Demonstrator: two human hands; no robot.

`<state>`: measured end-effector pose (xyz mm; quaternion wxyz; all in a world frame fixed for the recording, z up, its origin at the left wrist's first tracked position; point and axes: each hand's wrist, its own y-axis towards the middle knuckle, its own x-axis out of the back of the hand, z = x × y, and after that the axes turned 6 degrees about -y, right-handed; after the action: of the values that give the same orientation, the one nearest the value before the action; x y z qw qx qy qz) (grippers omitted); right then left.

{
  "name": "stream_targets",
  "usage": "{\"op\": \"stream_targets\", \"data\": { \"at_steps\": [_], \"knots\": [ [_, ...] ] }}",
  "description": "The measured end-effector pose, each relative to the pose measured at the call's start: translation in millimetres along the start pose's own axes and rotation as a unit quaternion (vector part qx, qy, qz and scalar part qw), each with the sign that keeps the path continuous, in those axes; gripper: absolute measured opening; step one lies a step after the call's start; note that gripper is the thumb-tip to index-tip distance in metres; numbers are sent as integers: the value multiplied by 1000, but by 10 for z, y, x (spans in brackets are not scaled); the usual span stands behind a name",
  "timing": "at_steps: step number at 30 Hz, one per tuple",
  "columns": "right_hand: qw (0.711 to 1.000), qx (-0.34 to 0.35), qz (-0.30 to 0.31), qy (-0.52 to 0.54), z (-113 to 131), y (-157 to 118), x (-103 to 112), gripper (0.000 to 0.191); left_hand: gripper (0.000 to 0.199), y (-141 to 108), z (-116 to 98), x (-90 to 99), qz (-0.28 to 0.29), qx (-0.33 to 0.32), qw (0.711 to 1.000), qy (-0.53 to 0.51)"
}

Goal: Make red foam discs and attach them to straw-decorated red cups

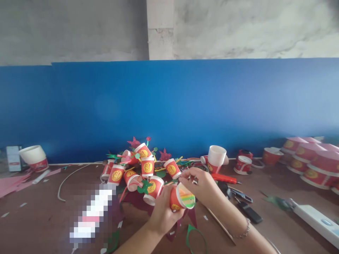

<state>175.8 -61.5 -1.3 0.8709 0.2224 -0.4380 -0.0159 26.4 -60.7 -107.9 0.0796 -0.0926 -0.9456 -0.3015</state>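
My left hand (164,211) is wrapped around a red paper cup (175,199) with a yellow print and a white rim. The cup lies tilted, its mouth towards me and to the right. Orange, yellow and green strips show inside it. Just above the cup's rim is my right hand (197,183), its fingers bent together near the cup's far side. What those fingertips hold, if anything, I cannot make out. Behind my hands lies a pile of similar red cups (147,166) with paper shapes and coloured sticks attached.
Stacked white cups (216,157) stand behind my right hand, near an orange-handled tool (225,178). A utility knife (241,194), a black key fob (249,211) and a wooden stick (221,225) lie rightward. Pink-topped cups (317,165) fill the far right. A blue panel (169,106) closes the back.
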Motion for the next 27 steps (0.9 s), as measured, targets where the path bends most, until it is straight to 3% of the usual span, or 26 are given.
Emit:
{"op": "stream_targets", "data": {
  "at_steps": [2,7,10,17,22,27],
  "knots": [
    [999,27,-15,-19,-9,2,24,12,60,-6,6,2,11,-16,998,58],
    [985,67,68,-144,39,-53,-52,15,63,-11,5,-10,40,-12,990,134],
    [973,67,52,-215,68,-78,-73,14,63,-12,8,-19,40,-15,986,158],
    [931,200,19,-306,12,-83,-170,18,60,-15,9,14,46,-18,979,197],
    [937,200,11,-285,-7,-80,-192,16,53,3,11,26,58,-12,974,221],
    [985,121,-12,-123,83,-64,-116,16,57,-7,-12,-14,49,-22,977,205]
  ]
}}
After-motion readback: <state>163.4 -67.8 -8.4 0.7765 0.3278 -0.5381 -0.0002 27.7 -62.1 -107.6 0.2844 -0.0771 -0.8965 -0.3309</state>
